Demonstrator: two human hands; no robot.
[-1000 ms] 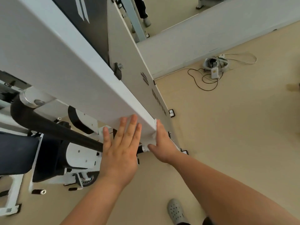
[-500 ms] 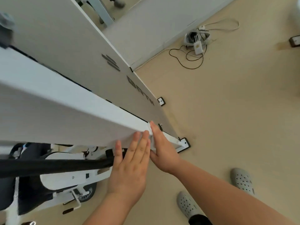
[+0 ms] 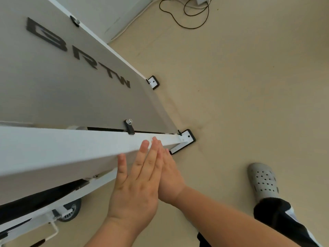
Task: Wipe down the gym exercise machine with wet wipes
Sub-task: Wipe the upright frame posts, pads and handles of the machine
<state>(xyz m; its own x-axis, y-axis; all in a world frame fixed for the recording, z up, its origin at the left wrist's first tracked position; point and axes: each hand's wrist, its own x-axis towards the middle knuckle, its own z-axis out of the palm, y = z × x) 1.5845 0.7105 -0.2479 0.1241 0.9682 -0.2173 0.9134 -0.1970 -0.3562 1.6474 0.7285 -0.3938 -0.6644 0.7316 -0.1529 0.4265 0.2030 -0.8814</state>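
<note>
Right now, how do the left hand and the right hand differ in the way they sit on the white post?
The left hand lies flat on the white post, back to the camera; the right hand is turned on edge along the post's right side. The left hand shows whole, fingers slightly spread; the right hand is partly hidden behind it. Both have straight fingers pointing down the post.

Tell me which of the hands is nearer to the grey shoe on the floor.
Right. The right hand lies against the white beam, on the side toward the grey shoe; the left hand is beside it, farther away.
</note>
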